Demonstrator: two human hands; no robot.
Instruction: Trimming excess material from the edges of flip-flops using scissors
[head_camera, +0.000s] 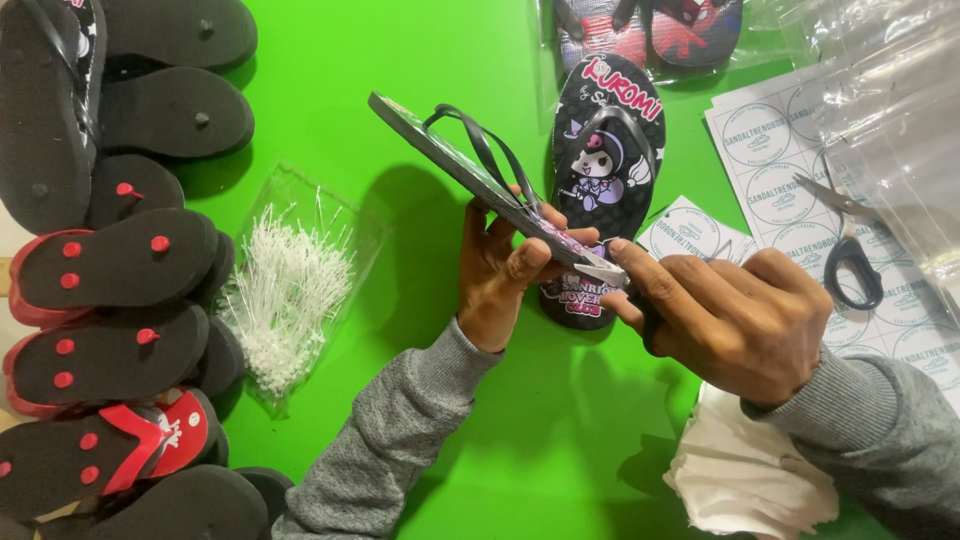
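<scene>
Your left hand (500, 265) is closed on the heel end of a black flip-flop (480, 170), with the thumb on top of its edge and the fingers under it. You hold the sandal tilted, its toe end up and to the left, its straps (485, 145) turned to the far side. Your right hand (735, 320) is curled shut at the same heel end and presses a small white piece (603, 270) against the sole; I cannot tell what this piece is, and something dark sits inside the fist, mostly hidden.

Directly behind the held sandal, a second flip-flop with a cartoon print (605, 150) lies flat on the green table (420, 60). To the right of it there are sheets of round white stickers (790, 170), with a pair of black-handled scissors (850, 255) on top of them and clear plastic bags (890, 110) beside. A crumpled white cloth or paper (745, 475) lies under your right wrist.

To the left of your left arm, a clear bag of white plastic tag pins (285, 290) rests on the table. Further left, a pile of black flip-flops with red plugs (110, 270) lies sole side up.
</scene>
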